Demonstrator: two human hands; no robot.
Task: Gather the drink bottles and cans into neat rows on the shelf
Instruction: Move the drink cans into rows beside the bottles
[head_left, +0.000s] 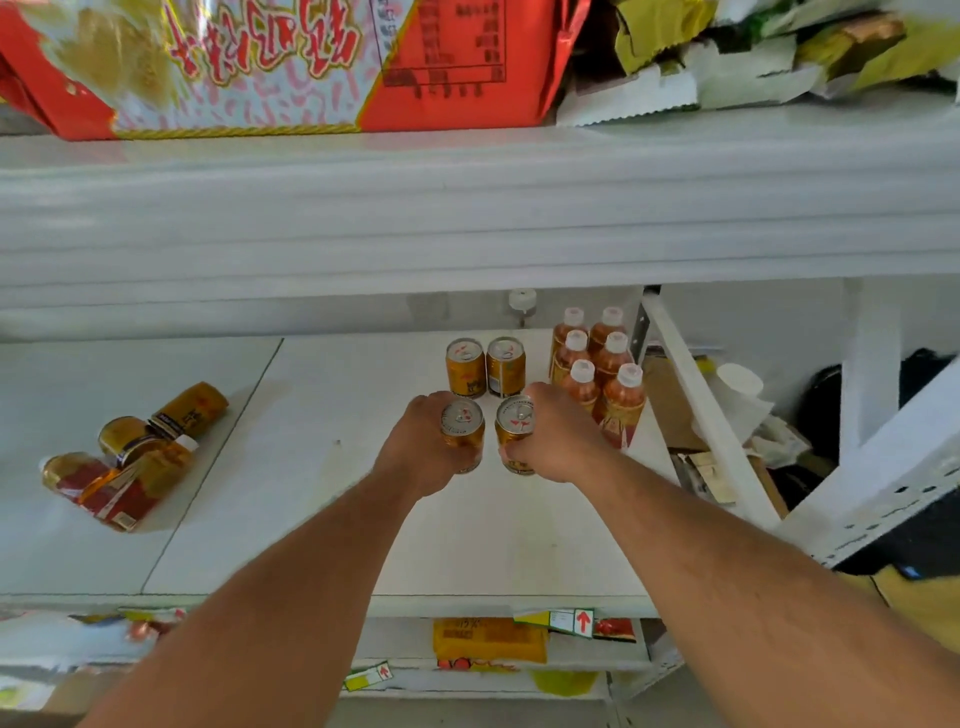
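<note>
On the white shelf (322, 519), my left hand (421, 447) grips an upright gold can (462, 423) and my right hand (556, 436) grips a second gold can (516, 421) beside it. Both cans stand on the shelf just in front of two more upright gold cans (485, 366). To their right, several tea bottles (602, 364) with white caps stand in two rows. At the left lies a loose heap of cans and bottles (130, 452) on their sides.
The upper shelf's thick white edge (467, 218) overhangs the work area, with a red snack box (291, 62) on it. A white upright and brace (691, 395) bound the shelf at the right. Packets lie on the lower shelf (488, 639).
</note>
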